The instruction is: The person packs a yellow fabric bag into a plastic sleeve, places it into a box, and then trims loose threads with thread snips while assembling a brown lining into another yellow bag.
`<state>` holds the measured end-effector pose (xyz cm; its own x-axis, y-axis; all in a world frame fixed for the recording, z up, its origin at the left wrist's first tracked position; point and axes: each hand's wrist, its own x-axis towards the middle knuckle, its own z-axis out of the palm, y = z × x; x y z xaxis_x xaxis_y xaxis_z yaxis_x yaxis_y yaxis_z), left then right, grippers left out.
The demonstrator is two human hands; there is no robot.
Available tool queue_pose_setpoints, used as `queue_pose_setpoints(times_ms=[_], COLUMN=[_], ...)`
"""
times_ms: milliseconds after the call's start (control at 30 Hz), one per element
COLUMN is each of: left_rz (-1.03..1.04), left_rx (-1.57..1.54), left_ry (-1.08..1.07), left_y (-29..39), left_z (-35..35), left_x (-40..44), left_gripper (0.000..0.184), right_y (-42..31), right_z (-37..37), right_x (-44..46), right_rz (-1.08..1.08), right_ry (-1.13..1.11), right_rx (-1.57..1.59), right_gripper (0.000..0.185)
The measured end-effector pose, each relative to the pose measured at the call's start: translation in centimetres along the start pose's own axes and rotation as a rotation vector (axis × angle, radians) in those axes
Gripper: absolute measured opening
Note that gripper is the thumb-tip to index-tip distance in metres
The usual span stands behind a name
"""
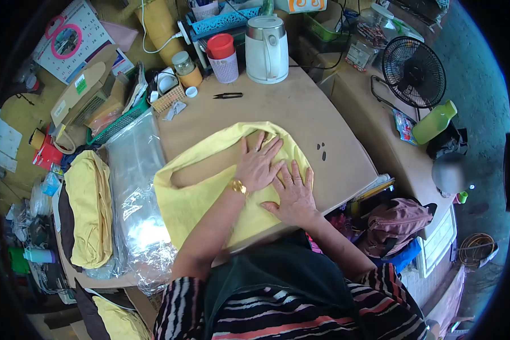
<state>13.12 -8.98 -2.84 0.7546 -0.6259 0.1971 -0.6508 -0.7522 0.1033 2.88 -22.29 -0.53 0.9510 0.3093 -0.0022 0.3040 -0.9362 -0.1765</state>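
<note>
"Contact! Left hand (257,169) lies open, palm down, holding nothing."

"And the right hand (294,198)?"

"Open too, fingers spread, flat on the same yellow fabric (201,212)!"

"Where's that fabric?"

"Mid-bench (317,119), near side, just right of the clear plastic (139,181)."

"Farther out?"

"Black snips (228,96) beyond the fabric, then the white kettle (267,52) at the far side, right of a lilac basket (225,68)!"

a brown-topped table (226,110) stands near a worn bluish wall (476,73), with pale tiled floor (419,283) at right.
</note>
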Motion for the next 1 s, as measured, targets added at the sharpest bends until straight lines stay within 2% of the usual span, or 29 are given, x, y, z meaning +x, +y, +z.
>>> queue_pose_setpoints(times_ms=[67, 100, 167, 233, 267, 333, 467, 500, 567, 633, 667, 733, 767, 800, 833, 867, 900, 933, 967, 1000], left_rz=[-0.004, -0.051, 0.004, 0.100, 0.039, 0.141, -0.428, -0.527, -0.662, -0.792, -0.807, -0.748, -0.759, -0.756, -0.748, -0.717, -0.717, -0.828, -0.939, -0.845], left_rx=[-0.071, -0.065, 0.004, 0.032, 0.051, -0.224, 0.043, 0.123, 0.128, 0.117, 0.116, 0.117, 0.114, 0.120, 0.129, 0.186, 0.188, 0.248, 0.308, 0.227], left_ry=[0.122, 0.115, 0.152, 0.050, 0.050, -0.076, -0.257, -0.308, -0.244, -0.235, -0.234, -0.055, -0.051, 0.088, 0.230, 0.352, 0.360, 0.487, 0.614, 0.746], left_y=[-0.6, -0.4, -0.3, 1.6, 2.2, 2.1, -3.1, -3.9, -4.9, -4.9, -5.2, -5.7, -5.6, -5.5, -5.5, -5.0, -4.0, -2.6, -1.5, -1.3], left_z=[0.5, 0.6, 0.1, -2.9, -3.5, -5.2, -9.5, -11.5, -13.3, -15.2, -15.3, -14.8, -14.7, -14.6, -14.6, -15.8, -17.1, -18.3, -18.6, -16.9], left_x=[1.0, 1.2, 0.5, -4.2, -7.3, -14.2, -26.1, -28.2, -33.4, -37.0, -38.6, -41.0, -41.5, -41.6, -41.4, -40.2, -38.7, -37.3, -36.5, -36.7], left_gripper=[0.055, 0.055, 0.063, 0.071, 0.071, 0.082, 0.085, 0.091, 0.107, 0.085, 0.085, 0.045, 0.045, 0.028, 0.013, 0.015, 0.015, 0.016, 0.018, 0.020], right_y=[0.4, 0.5, 0.8, 1.2, 1.1, 0.8, 1.2, 1.6, 1.6, 0.8, 0.5, -4.0, -8.0, -12.9, -17.4, -21.1, -24.5, -27.0, -28.6, -30.1], right_z=[0.2, 0.3, 0.6, 0.6, 0.6, 0.4, 0.5, 0.6, 0.0, -1.3, -0.9, -0.4, -1.0, -1.6, -1.7, -1.5, -1.0, -0.4, 0.1, 0.4], right_x=[0.5, 0.4, 0.8, 0.9, 1.0, 1.1, 1.5, 2.0, 2.9, 4.2, 5.0, 6.7, 6.9, 6.5, 5.6, 5.1, 5.0, 5.3, 6.4, 7.8], right_rz=[0.018, -0.024, 0.006, -0.029, -0.092, -0.015, -0.089, -0.108, -0.147, -0.042, -0.106, -0.380, -0.500, -0.610, -0.663, -0.764, -0.907, -1.047, -1.051, -1.109], right_ry=[0.072, 0.051, 0.071, -0.034, -0.038, 0.082, 0.100, 0.119, 0.135, 0.001, 0.084, 0.271, 0.171, 0.064, -0.001, -0.052, 0.096, 0.247, 0.252, 0.302], right_rx=[-0.011, -0.001, -0.062, -0.177, -0.171, -0.088, -0.120, -0.147, -0.169, -0.329, -0.374, -0.058, 0.218, 0.494, 0.537, 0.609, 0.578, 0.543, 0.539, 0.543], right_gripper=[0.077, 0.077, 0.076, 0.080, 0.080, 0.080, 0.078, 0.078, 0.077, 0.075, 0.072, 0.065, 0.065, 0.065, 0.068, 0.072, 0.063, 0.054, 0.054, 0.041])
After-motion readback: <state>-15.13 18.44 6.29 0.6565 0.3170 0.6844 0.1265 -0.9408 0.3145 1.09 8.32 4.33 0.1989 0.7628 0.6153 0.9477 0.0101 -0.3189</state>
